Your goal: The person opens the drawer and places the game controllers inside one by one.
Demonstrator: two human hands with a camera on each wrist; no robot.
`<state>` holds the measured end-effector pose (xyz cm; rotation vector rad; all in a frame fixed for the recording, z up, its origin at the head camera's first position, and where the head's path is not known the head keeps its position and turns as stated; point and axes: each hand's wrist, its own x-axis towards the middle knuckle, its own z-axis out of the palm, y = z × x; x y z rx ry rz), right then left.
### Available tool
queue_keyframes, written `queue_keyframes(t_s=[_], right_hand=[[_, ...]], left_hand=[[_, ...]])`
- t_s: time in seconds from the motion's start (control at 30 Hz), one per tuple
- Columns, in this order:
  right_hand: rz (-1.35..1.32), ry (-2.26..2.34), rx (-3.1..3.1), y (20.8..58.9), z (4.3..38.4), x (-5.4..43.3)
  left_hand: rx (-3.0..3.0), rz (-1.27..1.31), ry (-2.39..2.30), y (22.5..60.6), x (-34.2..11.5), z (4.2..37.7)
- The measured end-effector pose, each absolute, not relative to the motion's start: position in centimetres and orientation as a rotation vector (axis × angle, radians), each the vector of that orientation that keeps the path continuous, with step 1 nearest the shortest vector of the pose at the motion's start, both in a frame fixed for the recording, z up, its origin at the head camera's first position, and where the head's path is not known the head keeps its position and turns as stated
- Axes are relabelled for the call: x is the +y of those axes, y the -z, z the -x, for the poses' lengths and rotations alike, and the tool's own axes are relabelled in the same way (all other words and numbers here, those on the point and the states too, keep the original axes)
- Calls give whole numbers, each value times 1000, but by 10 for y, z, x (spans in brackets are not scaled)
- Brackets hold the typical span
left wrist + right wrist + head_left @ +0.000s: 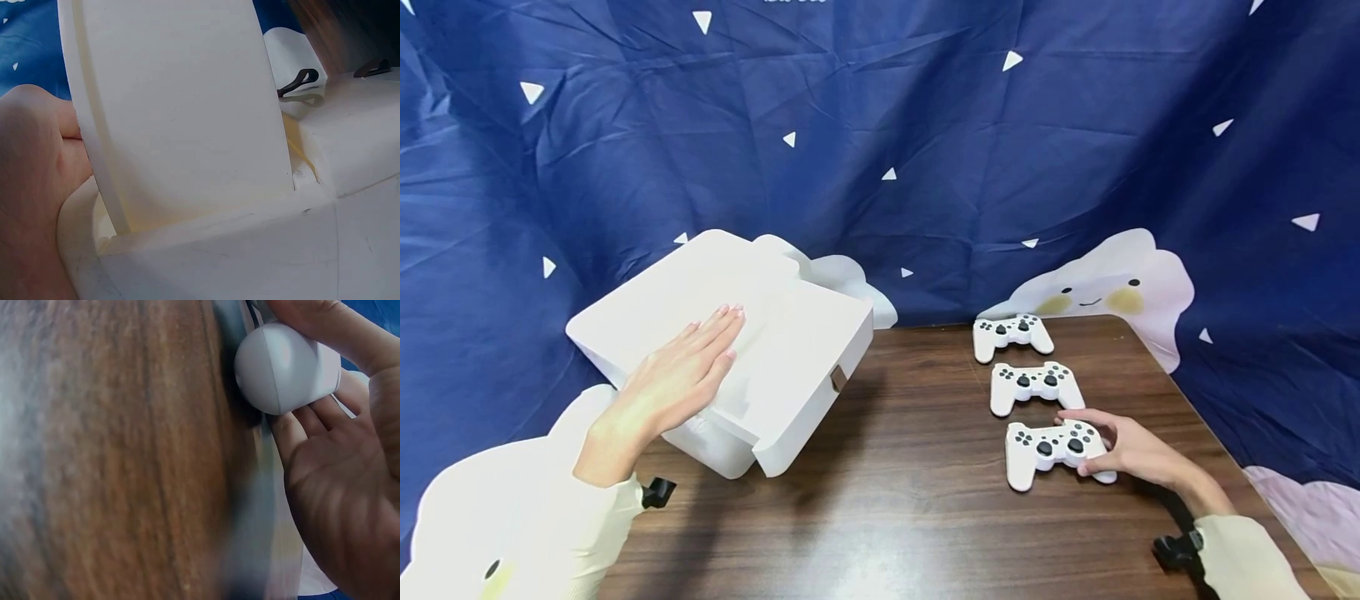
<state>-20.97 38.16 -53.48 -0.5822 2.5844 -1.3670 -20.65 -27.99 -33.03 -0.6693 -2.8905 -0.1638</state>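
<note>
My right hand (1138, 450) holds the right grip of the nearest white game controller (1052, 442), thumb on the near side and fingers around the far side. In the right wrist view the rounded end of that controller (284, 369) sits between thumb and fingers, close to the tabletop. Over on the left, my left hand (673, 379) lies with straight fingers against a large white box-like case (827, 333), which stands tilted. The left wrist view has a flat white panel (181, 119) of the case beside the hand (31, 187); the fingertips are hidden behind it.
Two more white game controllers, a middle one (1037, 383) and a far one (1013, 332), lie in a row behind the held one. The brown wooden table (917, 467) ends at a blue cloth (880, 100) with white triangles and clouds.
</note>
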Motion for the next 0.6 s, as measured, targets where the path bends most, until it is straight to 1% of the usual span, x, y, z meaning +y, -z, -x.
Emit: queue_keyframes(t_s=[0.4,0.6], right_hand=[[530,1216,2760,528,212,372],[500,1227,2768,508,217,369]], left_hand=[[-2878,689,130,329,-281,206],[-2871,692,131,329,-280,207]])
